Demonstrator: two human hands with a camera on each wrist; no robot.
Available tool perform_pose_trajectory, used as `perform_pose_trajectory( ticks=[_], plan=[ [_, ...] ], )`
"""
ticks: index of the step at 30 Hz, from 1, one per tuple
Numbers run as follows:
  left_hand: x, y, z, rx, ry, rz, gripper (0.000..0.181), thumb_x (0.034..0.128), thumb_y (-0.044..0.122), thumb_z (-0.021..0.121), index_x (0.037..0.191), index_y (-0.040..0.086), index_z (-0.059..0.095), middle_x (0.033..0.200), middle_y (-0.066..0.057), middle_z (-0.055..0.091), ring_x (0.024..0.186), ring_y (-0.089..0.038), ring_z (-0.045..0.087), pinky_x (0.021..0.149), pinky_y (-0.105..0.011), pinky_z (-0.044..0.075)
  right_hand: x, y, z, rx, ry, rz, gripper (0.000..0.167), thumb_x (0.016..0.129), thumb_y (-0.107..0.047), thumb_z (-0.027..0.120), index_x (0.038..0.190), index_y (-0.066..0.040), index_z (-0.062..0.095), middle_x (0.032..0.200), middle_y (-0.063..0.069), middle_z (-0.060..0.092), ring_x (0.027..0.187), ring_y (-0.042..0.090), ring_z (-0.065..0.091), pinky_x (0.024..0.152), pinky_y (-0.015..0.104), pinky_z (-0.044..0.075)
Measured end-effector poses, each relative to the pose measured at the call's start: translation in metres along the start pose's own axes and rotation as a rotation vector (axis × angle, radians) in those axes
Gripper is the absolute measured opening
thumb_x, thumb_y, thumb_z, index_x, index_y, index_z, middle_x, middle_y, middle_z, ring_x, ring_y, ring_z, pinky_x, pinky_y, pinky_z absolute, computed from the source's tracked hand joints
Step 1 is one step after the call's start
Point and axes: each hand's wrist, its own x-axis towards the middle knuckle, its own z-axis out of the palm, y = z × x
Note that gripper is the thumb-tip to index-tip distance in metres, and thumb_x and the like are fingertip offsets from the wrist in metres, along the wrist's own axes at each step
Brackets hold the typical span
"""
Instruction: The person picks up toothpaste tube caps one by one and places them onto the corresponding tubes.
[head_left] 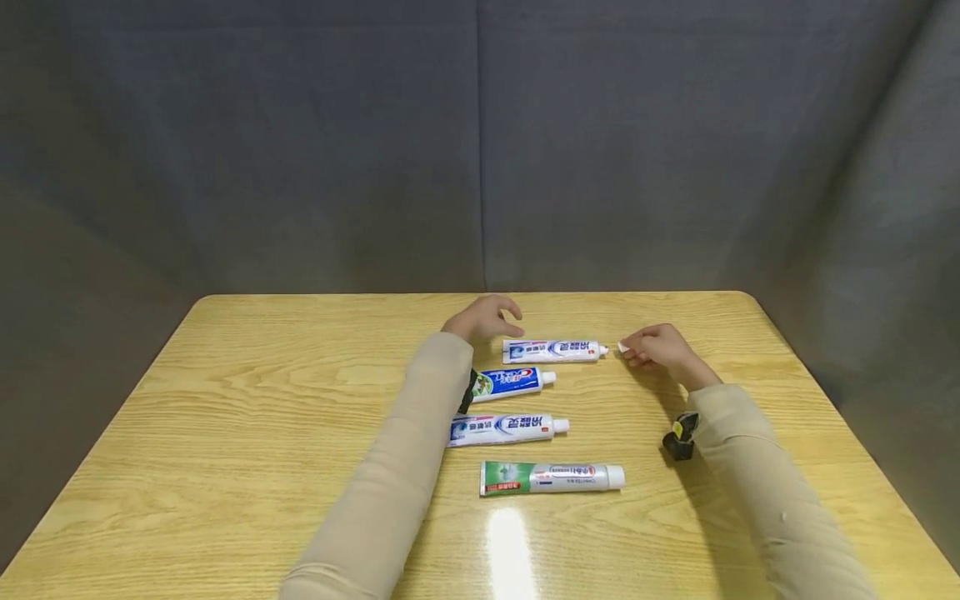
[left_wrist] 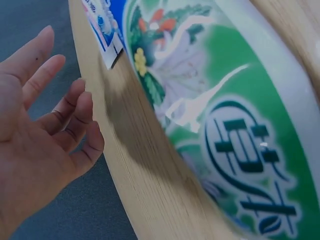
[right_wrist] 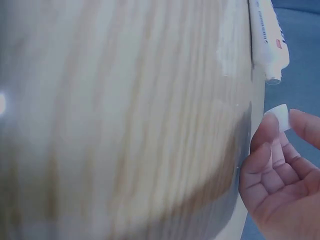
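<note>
Between the thumb and finger of my right hand [head_left: 663, 346] is a small white toothpaste cap [right_wrist: 280, 117], pinched just off the nozzle of the farthest tube. That white and blue toothpaste tube [head_left: 555, 351] lies flat with its bare nozzle pointing right, apart from the cap. My left hand [head_left: 486, 318] hovers by the tube's tail end, holding nothing; in the left wrist view its fingers are loosely bent. Below that hand's wrist lies a blue Crest toothpaste tube [head_left: 513, 382], partly hidden by the sleeve and wrist camera.
Nearer on the wooden table [head_left: 225, 433] lie a second white and blue tube [head_left: 510, 429], partly behind the left sleeve, and a green and silver tube [head_left: 551, 478], both capped. A grey curtain [head_left: 337, 167] hangs behind the table's far edge.
</note>
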Motion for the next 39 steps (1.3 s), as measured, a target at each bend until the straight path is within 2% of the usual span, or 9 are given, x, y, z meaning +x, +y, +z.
perform_pose_trajectory(
  ticks=[6,13,17,21,25,32,36,39],
  plan=[
    [0.003,0.007,0.005,0.065,-0.062,-0.042,0.037,0.0840,0.032,0.064,0.117,0.015,0.059,0.134,-0.003,0.043,0.121,-0.022,0.037,0.099,-0.042,0.031,-0.001,0.000,-0.002,0.065,0.001,0.001,0.042,0.093,-0.013,0.049,0.121,0.017,0.044,0.078,-0.001,0.063,0.065,0.007,0.059,0.064,0.024,0.049],
    [0.007,0.014,0.012,0.105,-0.090,-0.060,0.031,0.0804,0.034,0.069,0.106,0.017,0.064,0.127,-0.004,0.048,0.111,-0.021,0.044,0.093,-0.039,0.036,-0.001,0.004,-0.005,0.124,0.003,0.032,0.046,0.093,-0.015,0.050,0.125,0.017,0.040,0.077,-0.002,0.064,0.064,0.005,0.060,0.063,0.021,0.049],
    [0.009,0.015,0.016,0.134,-0.076,-0.080,0.029,0.0792,0.035,0.070,0.102,0.019,0.064,0.120,-0.002,0.052,0.105,-0.018,0.046,0.089,-0.036,0.039,-0.001,0.005,-0.003,0.159,-0.003,0.031,0.046,0.093,-0.015,0.050,0.124,0.018,0.039,0.074,-0.004,0.064,0.064,0.004,0.060,0.062,0.020,0.049],
    [0.007,0.019,0.020,0.122,-0.053,-0.106,0.023,0.0787,0.032,0.071,0.097,0.019,0.065,0.108,-0.001,0.054,0.093,-0.017,0.048,0.079,-0.032,0.041,-0.002,0.005,-0.001,0.190,-0.015,0.029,0.048,0.094,-0.015,0.049,0.125,0.019,0.036,0.075,-0.006,0.065,0.064,0.005,0.061,0.064,0.021,0.049],
    [0.006,0.023,0.022,0.130,-0.040,-0.102,0.018,0.0791,0.030,0.071,0.090,0.017,0.063,0.097,-0.001,0.054,0.084,-0.017,0.048,0.069,-0.029,0.039,-0.002,0.004,0.000,0.194,-0.016,0.037,0.048,0.094,-0.015,0.049,0.126,0.018,0.036,0.075,-0.006,0.065,0.065,0.004,0.060,0.064,0.020,0.049],
    [0.007,0.024,0.025,0.110,-0.039,-0.131,0.019,0.0785,0.027,0.072,0.089,0.017,0.059,0.095,-0.001,0.052,0.082,-0.017,0.048,0.065,-0.028,0.038,-0.003,0.002,0.003,0.227,-0.025,0.029,0.048,0.093,-0.013,0.049,0.125,0.020,0.035,0.074,-0.006,0.065,0.064,0.005,0.061,0.063,0.019,0.048],
    [0.009,0.024,0.026,0.089,-0.053,-0.109,0.023,0.0777,0.024,0.073,0.091,0.015,0.057,0.095,-0.002,0.052,0.080,-0.018,0.048,0.063,-0.027,0.040,-0.003,0.001,0.004,0.232,-0.025,0.028,0.049,0.093,-0.014,0.050,0.126,0.019,0.035,0.076,-0.005,0.065,0.066,0.005,0.061,0.064,0.020,0.049],
    [0.010,0.024,0.026,0.069,-0.073,-0.104,0.025,0.0788,0.023,0.072,0.097,0.013,0.058,0.098,-0.002,0.053,0.083,-0.017,0.049,0.067,-0.028,0.042,-0.005,0.001,0.004,0.233,-0.019,0.033,0.050,0.094,-0.015,0.051,0.127,0.018,0.035,0.078,-0.005,0.064,0.068,0.006,0.061,0.066,0.021,0.049]
  ],
)
